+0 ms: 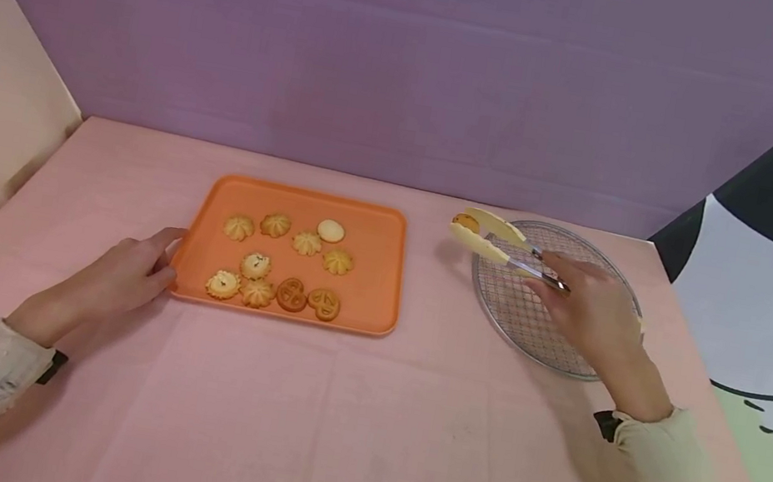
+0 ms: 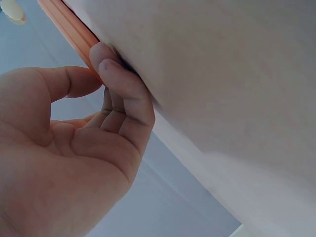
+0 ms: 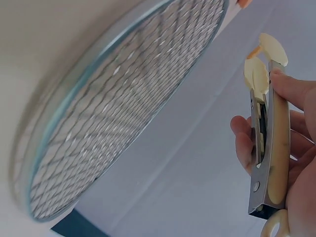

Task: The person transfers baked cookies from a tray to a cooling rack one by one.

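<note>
Gripping tongs (image 1: pixel 499 249) that pinch a cookie (image 1: pixel 466 222) above the rack's (image 1: pixel 554 335) left rim, the right hand (image 1: pixel 592 307) hovers; the left hand (image 1: pixel 127 272), fingers loosely straight, touches the tray's (image 1: pixel 381 274) left edge. No writing shows.

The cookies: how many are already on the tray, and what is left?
Ten cookies lie on the orange tray, which the left hand touches. The right hand grips tongs pinching one more cookie. The wire rack looks bare, so likely the last.

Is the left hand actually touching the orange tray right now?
Touching. In the left wrist view the fingertips press against the orange tray edge; the head view shows the left hand at its left rim.
</note>
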Motion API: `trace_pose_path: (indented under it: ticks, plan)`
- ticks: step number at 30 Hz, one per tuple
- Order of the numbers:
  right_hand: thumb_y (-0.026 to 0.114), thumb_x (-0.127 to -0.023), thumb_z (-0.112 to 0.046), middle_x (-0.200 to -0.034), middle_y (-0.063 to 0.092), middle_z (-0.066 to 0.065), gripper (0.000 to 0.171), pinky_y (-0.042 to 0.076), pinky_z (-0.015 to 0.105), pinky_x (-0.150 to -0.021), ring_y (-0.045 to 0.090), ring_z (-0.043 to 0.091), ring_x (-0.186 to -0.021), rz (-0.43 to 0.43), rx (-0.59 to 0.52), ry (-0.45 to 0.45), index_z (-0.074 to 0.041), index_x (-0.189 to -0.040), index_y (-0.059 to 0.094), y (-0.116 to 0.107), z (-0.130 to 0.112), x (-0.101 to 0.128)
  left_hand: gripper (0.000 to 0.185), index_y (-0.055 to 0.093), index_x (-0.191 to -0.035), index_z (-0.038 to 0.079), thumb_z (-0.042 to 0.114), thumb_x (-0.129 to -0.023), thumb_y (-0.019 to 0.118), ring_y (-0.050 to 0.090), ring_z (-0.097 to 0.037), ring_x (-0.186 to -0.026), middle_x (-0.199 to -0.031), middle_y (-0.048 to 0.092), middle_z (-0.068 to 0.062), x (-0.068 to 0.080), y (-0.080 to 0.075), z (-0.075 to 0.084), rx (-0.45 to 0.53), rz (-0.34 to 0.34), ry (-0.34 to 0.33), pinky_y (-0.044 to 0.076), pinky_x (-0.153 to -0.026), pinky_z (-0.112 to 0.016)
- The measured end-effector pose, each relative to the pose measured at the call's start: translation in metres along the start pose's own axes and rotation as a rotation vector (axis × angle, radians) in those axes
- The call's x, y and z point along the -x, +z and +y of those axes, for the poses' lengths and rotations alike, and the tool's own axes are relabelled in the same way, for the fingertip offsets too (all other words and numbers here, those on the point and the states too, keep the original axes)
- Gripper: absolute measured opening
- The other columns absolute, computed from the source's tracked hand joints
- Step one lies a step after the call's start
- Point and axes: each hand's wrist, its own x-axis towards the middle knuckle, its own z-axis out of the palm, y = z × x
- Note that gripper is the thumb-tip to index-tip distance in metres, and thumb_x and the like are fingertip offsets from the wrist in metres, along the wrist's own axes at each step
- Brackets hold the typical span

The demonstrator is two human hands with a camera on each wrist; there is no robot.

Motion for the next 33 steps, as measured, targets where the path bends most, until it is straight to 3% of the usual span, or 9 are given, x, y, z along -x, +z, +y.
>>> trace_pose_path:
  ticks: [9,20,33]
  plan:
    - [0.085,-0.078,-0.014,-0.081,0.071,0.019,0.04,0.049,0.045,-0.051,0.059,0.026,-0.057,-0.037,0.094,0.09,0.001,-0.113,0.072,-0.01,0.025,0.008,0.055,0.035,-0.144,-0.01,0.004,-0.095,0.055,0.056,-0.019,-0.071,-0.083,0.063,-0.008,0.001,-0.001,0.0,0.004,-0.005,-0.007,0.047,-0.066,-0.035]
    - [0.082,-0.083,-0.017,-0.085,0.071,0.022,0.038,0.047,0.041,-0.052,0.053,0.024,-0.055,-0.128,0.131,0.206,0.003,-0.113,0.069,-0.009,0.052,0.017,0.055,0.035,-0.144,-0.01,0.003,-0.095,0.055,0.055,-0.018,-0.07,-0.082,0.063,-0.007,0.0,-0.001,0.0,0.009,-0.01,-0.008,0.047,-0.064,-0.033]
    - [0.078,-0.088,-0.024,-0.088,0.07,0.025,0.043,0.054,0.052,-0.061,0.056,0.027,-0.058,-0.209,0.158,0.29,0.003,-0.12,0.067,-0.005,0.065,0.025,0.056,0.033,-0.145,-0.01,0.004,-0.096,0.056,0.055,-0.019,-0.071,-0.083,0.063,-0.008,-0.001,-0.001,0.002,0.015,-0.024,-0.025,0.048,-0.067,-0.034]
